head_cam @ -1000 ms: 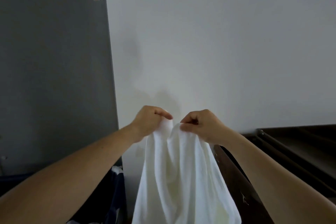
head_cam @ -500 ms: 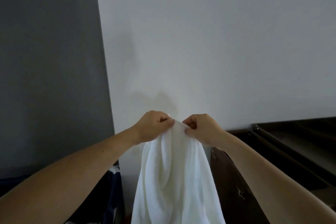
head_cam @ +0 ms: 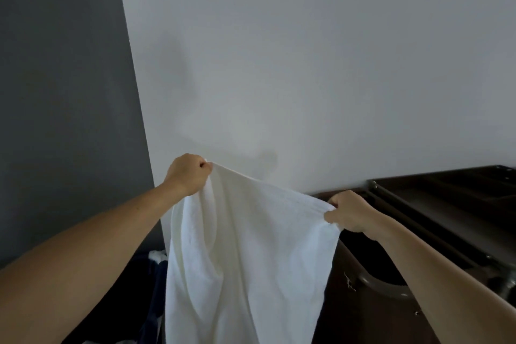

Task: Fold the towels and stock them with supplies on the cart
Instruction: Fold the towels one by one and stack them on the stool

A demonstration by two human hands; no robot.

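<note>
Left hand (head_cam: 187, 174) and right hand (head_cam: 349, 211) each pinch a top corner of the white towel (head_cam: 251, 254), which hangs spread, unfolded, before the wall. Dark cart (head_cam: 435, 204) (probably, partly cropped) sits right. Folding barely started; stocking not begun.

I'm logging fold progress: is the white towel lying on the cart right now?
No, the white towel hangs in the air beside the cart, its top edge pinched by the left hand and the right hand.
</note>
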